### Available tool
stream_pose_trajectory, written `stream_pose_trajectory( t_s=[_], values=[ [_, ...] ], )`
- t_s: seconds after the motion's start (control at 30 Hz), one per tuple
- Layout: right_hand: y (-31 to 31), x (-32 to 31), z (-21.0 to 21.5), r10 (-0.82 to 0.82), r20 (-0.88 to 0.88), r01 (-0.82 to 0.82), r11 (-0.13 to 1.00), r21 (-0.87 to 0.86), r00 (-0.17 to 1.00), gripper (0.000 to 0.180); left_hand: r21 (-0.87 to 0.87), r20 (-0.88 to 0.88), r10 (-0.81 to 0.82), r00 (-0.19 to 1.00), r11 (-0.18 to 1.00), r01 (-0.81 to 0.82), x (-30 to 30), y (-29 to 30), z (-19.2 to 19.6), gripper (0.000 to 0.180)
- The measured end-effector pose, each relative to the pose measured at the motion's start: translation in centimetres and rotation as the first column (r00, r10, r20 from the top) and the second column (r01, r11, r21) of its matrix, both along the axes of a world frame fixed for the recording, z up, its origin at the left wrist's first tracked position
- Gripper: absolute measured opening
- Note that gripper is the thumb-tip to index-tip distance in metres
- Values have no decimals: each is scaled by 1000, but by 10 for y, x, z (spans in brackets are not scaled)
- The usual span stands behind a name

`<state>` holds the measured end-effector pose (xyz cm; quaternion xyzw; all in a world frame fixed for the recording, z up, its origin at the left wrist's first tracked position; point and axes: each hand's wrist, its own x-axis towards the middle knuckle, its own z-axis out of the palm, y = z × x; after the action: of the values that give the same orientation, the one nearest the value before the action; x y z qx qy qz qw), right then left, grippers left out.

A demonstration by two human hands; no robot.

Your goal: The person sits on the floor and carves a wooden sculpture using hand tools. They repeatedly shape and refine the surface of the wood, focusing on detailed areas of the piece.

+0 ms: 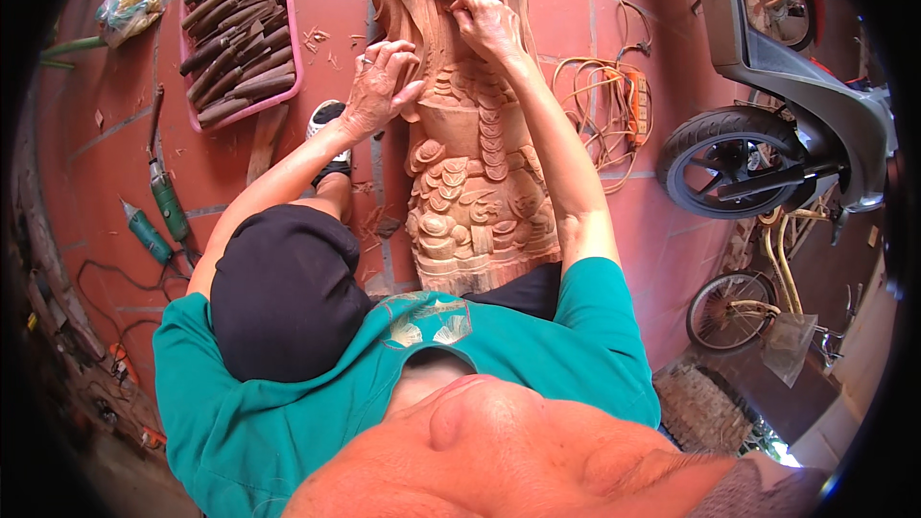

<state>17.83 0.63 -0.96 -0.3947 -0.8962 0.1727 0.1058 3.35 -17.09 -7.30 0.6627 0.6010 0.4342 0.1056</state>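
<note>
**Head view: both hands on a carved wooden figure**

The carving (475, 144) stands on the red tiled floor (662, 240) between the person's knees. The left hand (376, 88) rests spread open against its left side, gripping nothing. The right hand (487, 24) is curled near the top; whether it pinches a small tool I cannot tell.

Risks, as I judge them: the tall carving could tip if pushed sideways, and fingertips could catch on sharp carved edges.

A pink tray (288, 14) on the floor to the left holds many dark-handled chisels (235, 38), laid side by side.
</note>
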Motion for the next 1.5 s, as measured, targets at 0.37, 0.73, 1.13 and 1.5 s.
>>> stream_pose_trajectory(
  t_s=[0.37,0.73,1.13,1.5],
  values=[
    [-14,33,20,264,152,-210,930,-302,952,21,-11,9,8,1000,1000,-8,-1,0,1,42],
    [-2,-13,-17,-46,-34,50,992,113,998,14,8,-11,9,1000,1000,-9,-1,-2,3,42],
    [-20,30,19,208,114,-177,955,-237,971,20,1,-8,10,1000,1000,-10,-2,-1,-2,42],
    [-14,19,7,100,102,-90,991,-102,990,18,-21,-30,6,1000,1000,-7,-1,-1,7,41]
  ],
)
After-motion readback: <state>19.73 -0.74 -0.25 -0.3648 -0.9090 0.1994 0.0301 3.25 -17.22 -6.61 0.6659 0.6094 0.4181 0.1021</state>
